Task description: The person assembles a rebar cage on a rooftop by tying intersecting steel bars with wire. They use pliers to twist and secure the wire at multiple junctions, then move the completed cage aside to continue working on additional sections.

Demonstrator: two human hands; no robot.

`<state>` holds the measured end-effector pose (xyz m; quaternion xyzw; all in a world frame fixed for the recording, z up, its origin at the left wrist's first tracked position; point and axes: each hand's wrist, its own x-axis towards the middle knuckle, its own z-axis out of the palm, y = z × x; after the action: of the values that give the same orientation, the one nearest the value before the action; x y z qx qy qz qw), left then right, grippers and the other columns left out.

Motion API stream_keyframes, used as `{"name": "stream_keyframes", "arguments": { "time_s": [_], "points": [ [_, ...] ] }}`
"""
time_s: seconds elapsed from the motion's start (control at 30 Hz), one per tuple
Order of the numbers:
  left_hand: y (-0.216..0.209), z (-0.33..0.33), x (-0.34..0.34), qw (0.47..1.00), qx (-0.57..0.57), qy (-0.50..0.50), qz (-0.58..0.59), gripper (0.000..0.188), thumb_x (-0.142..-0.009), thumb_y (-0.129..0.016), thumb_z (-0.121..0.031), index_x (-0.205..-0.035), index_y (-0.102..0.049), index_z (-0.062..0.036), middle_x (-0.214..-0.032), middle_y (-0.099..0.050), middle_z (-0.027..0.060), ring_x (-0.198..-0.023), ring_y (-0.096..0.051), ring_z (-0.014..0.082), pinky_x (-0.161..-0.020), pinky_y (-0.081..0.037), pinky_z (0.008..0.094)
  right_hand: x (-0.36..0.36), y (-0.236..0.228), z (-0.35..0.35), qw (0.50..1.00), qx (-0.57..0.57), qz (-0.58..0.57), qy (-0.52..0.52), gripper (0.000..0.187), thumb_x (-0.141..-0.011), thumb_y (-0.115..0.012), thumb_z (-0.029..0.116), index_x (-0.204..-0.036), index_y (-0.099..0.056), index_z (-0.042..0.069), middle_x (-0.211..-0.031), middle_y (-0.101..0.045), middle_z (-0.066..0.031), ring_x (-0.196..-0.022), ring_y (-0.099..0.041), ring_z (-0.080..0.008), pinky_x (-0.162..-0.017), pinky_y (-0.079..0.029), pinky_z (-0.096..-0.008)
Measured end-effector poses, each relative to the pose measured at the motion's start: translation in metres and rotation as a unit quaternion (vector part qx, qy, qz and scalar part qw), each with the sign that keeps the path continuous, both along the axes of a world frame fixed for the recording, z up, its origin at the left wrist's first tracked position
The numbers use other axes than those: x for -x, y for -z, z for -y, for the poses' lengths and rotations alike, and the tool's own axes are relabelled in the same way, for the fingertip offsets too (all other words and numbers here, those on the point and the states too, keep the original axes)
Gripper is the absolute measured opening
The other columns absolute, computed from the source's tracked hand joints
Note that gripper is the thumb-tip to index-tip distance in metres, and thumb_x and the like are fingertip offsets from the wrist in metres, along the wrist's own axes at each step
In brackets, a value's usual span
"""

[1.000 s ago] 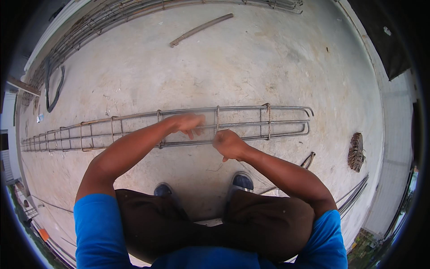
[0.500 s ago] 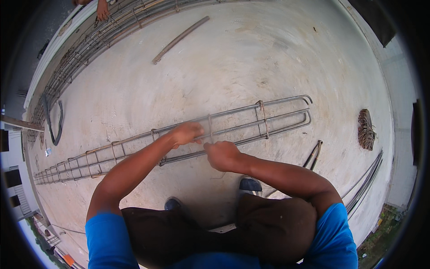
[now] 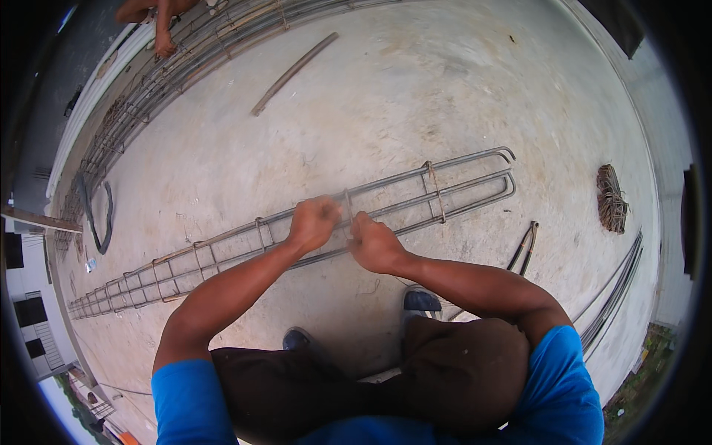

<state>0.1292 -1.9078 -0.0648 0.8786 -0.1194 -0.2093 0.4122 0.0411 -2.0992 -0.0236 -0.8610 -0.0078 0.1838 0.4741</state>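
Steel cage (image 3: 259, 224) of long thin bars lies on the gray floor (image 3: 415, 96), running from far left to the right. The left hand (image 3: 317, 222) and right hand (image 3: 377, 245) are close together over its bars, fingers bent; I cannot tell if they hold anything. A two-handled tool (image 3: 527, 258) lies near right, a brown bundle (image 3: 612, 199) farther right, and a stick (image 3: 294, 74) far off.

A white building (image 3: 46, 278) with 3 dark openings (image 3: 30, 313) stands left of pale concrete floor (image 3: 415, 89).
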Motion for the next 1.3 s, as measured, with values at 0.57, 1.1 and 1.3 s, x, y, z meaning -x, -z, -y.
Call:
{"name": "stream_keyframes", "arguments": {
  "time_s": [0.57, 1.1, 1.3],
  "points": [
    [-0.067, 0.004, 0.016, 0.991, 0.097, 0.093, 0.014, 0.028, -0.097, -0.080, -0.018, -0.122, -0.078, -0.0042, -0.111, -0.081, 0.0138, -0.095, -0.077, 0.0205, -0.083, -0.059, 0.0360, -0.015, 0.013, 0.008, 0.981, -0.154, -0.097, 0.069, 0.026, -0.105, -0.062, 0.015, -0.124, -0.073, 0.002, -0.085, -0.075, -0.0136, -0.068, -0.071, -0.0206, -0.060, -0.057, -0.0373],
    [-0.038, 0.007, 0.053, 0.964, -0.079, 0.184, 0.177, 0.021, -0.095, -0.080, -0.023, -0.103, -0.077, -0.0037, -0.098, -0.075, 0.0168, -0.094, -0.074, 0.0375, -0.080, -0.059, 0.0454, -0.049, -0.015, 0.025, 0.999, 0.010, 0.034, -0.024, 0.018, -0.096, -0.069, 0.016, -0.095, -0.076, -0.001, -0.090, -0.077, -0.0241, -0.086, -0.077, -0.0397, -0.078, -0.061, -0.0464],
    [-0.028, -0.001, 0.077, 0.979, 0.026, 0.071, 0.188, 0.019, -0.101, -0.073, -0.018, -0.107, -0.078, -0.0008, -0.106, -0.077, 0.0205, -0.095, -0.074, 0.0376, -0.087, -0.059, 0.0458, -0.068, -0.013, 0.021, 0.983, 0.111, 0.082, -0.119, 0.020, -0.095, -0.068, 0.016, -0.097, -0.079, 0.000, -0.095, -0.077, -0.0255, -0.094, -0.076, -0.0429, -0.086, -0.060, -0.0510]
  ]
}}
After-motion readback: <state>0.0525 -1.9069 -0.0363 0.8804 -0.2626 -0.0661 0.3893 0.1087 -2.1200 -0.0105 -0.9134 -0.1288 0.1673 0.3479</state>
